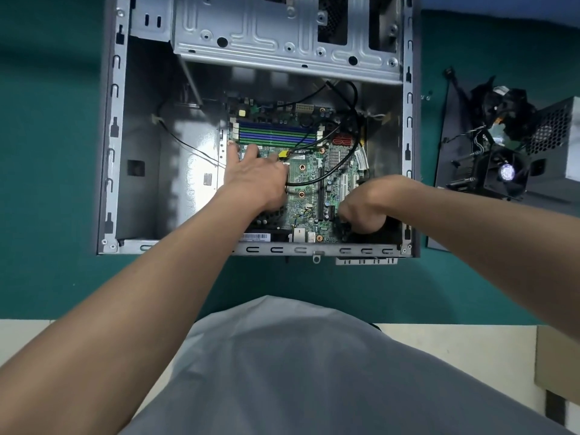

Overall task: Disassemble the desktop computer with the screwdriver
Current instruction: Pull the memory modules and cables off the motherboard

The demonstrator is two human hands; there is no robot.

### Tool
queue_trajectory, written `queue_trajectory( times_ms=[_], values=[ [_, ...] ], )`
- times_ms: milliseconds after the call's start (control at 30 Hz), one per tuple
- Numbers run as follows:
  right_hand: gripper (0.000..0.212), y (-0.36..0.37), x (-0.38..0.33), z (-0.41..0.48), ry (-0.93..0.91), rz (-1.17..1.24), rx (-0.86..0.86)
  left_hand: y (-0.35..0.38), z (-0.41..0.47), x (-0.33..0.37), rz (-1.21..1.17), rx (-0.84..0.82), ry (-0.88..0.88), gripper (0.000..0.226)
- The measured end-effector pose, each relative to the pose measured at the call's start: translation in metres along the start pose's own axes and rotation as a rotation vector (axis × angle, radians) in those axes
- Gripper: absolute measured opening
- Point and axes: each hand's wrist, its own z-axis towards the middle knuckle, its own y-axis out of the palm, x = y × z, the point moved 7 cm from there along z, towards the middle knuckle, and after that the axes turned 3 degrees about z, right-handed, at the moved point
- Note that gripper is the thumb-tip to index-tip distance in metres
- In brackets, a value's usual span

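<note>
An open grey desktop case (106,152) lies flat on a green mat, with a green motherboard (314,180) inside it. My left hand (254,174) lies flat on the board just below the blue and green memory slots (276,135), fingers stretched out and pressing on it. A yellow connector (284,154) shows beside its knuckles. My right hand (364,208) is curled over the board's near right corner, its fingers tucked down around something dark that I cannot make out. Black cables (351,120) loop over the board. No screwdriver is visible.
The metal drive cage (282,36) spans the far part of the case. To the right on the mat lie a removed cooler fan (502,174), a grey power supply (555,133) with tangled cables, and small screws (426,96). The mat's near edge meets a pale table.
</note>
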Motion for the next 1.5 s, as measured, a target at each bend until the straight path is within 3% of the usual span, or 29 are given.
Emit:
queue_trajectory(
  times_ms=[1200,1300,1400,1500],
  values=[
    [0.031,0.001,-0.001,-0.004,0.045,0.128,0.044,-0.001,0.0,0.001,0.001,-0.003,0.003,0.042],
    [0.03,0.009,-0.009,-0.004,0.028,0.166,0.036,-0.009,0.0,0.01,0.085,0.107,0.068,0.053],
    [0.03,0.013,-0.011,-0.003,0.018,0.222,0.077,-0.031,-0.004,0.027,-0.031,0.362,0.236,0.064],
    [0.032,0.012,-0.008,0.001,0.03,0.291,0.133,-0.039,-0.008,0.049,-0.213,0.361,0.478,0.032]
  ],
)
